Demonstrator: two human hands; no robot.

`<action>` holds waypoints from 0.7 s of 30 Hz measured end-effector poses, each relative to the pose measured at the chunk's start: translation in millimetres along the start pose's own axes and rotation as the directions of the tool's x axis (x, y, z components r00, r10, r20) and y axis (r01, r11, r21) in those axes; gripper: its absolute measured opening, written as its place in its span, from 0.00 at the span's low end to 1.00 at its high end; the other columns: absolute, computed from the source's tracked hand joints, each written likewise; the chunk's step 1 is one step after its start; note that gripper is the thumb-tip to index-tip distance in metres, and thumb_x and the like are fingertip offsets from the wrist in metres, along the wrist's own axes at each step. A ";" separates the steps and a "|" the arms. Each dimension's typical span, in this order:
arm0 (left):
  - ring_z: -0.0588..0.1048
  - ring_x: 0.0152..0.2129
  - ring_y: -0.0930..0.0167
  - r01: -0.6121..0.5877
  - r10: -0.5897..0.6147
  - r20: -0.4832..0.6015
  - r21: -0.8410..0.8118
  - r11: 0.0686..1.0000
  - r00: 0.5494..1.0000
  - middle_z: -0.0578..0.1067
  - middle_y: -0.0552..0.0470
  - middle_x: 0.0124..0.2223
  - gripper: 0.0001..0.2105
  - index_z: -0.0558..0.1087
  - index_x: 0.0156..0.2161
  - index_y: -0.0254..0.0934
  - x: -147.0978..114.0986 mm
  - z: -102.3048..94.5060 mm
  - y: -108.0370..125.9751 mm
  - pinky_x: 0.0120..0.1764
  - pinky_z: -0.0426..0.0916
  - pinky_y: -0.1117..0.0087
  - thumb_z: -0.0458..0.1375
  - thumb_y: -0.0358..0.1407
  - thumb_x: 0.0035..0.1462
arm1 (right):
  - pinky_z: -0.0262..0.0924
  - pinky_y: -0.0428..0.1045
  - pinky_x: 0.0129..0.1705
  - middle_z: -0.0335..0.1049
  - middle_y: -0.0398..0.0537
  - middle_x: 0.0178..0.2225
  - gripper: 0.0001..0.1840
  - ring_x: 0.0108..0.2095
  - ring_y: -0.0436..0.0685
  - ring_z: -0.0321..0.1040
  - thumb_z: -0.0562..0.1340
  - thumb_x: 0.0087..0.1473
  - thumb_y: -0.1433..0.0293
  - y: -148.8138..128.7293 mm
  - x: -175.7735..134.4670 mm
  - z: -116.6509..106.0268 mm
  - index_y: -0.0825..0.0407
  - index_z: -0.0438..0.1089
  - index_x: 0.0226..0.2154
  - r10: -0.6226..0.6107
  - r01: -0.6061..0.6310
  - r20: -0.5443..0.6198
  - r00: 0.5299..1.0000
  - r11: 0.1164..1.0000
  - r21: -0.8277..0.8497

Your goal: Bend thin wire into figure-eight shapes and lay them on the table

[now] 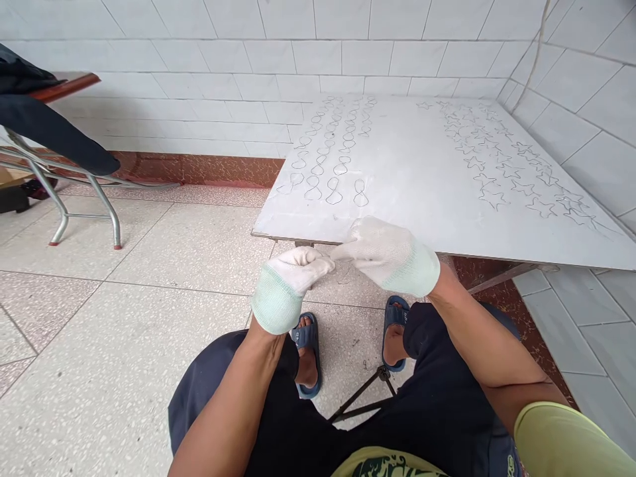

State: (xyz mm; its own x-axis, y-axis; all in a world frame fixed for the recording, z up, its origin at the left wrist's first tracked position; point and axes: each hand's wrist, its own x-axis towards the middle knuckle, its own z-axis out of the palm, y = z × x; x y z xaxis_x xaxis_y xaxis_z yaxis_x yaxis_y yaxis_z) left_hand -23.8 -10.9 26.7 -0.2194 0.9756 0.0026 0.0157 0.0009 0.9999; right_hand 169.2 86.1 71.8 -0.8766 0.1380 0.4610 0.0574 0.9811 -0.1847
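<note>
My left hand wears a white knit glove with a pale green cuff; its thumb and fingers are pinched together in front of the table's near edge. My right hand, gloved the same way, has its fingertips pinched close beside the left ones. Whatever lies between the fingers is too small to make out. Just beyond my hands is a white tabletop. On it lie rows of thin wire figure-eights, the nearest a single figure-eight. Farther right are several wire stars, among them one star.
White tiled walls border the table behind and at right. A folding metal-legged stool with dark cloth over it is at left. Below me are my sandalled feet and a dark metal stand on the speckled floor.
</note>
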 end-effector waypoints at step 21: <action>0.75 0.24 0.67 -0.008 0.009 0.022 -0.044 0.999 1.000 0.81 0.45 0.30 0.16 0.79 0.28 0.36 8.5 -3.4 -5.6 0.29 0.70 0.65 0.68 0.48 0.53 | 0.63 0.49 0.47 0.83 0.45 0.40 0.17 0.42 0.55 0.76 0.57 0.67 0.70 -8.5 1.2 14.7 0.49 0.83 0.38 0.554 -0.527 0.017 0.832 0.781 0.334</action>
State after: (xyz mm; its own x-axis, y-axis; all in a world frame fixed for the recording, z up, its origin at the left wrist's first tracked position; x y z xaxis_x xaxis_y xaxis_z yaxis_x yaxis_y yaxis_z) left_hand -29.1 -3.3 21.2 -0.1976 0.9802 0.0108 -0.0256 -0.0162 0.9995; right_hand 160.7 76.0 61.1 -0.7057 0.6564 0.2667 0.3473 0.6486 -0.6773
